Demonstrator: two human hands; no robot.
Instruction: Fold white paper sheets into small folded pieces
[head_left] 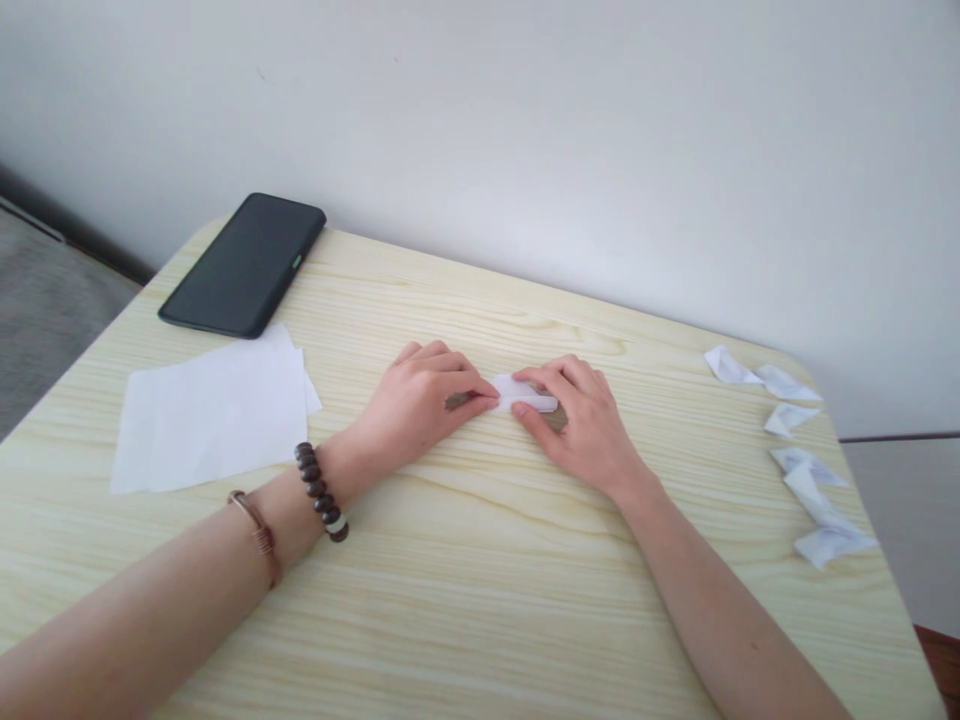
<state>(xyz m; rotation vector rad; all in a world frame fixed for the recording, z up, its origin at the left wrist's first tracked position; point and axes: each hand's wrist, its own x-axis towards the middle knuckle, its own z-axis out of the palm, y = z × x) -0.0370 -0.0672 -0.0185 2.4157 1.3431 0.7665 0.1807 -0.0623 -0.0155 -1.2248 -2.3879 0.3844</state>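
Lying flat on the table (480, 600) with its long axis running from left to right, the small folded paper (527, 394) is being pinched at its two ends by the half-closed left hand (420, 405) and right hand (581, 425), both being equally near to it.

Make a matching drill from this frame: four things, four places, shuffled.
Things:
1. phone
2. flat white sheets
3. small folded paper
4. folded paper pieces

Places:
A. along the right edge of the table
B. pinched between the left hand and the right hand
C. far left corner, by the wall
D. lying flat, left of the left hand

Pairs: 1-C, 2-D, 3-B, 4-A.
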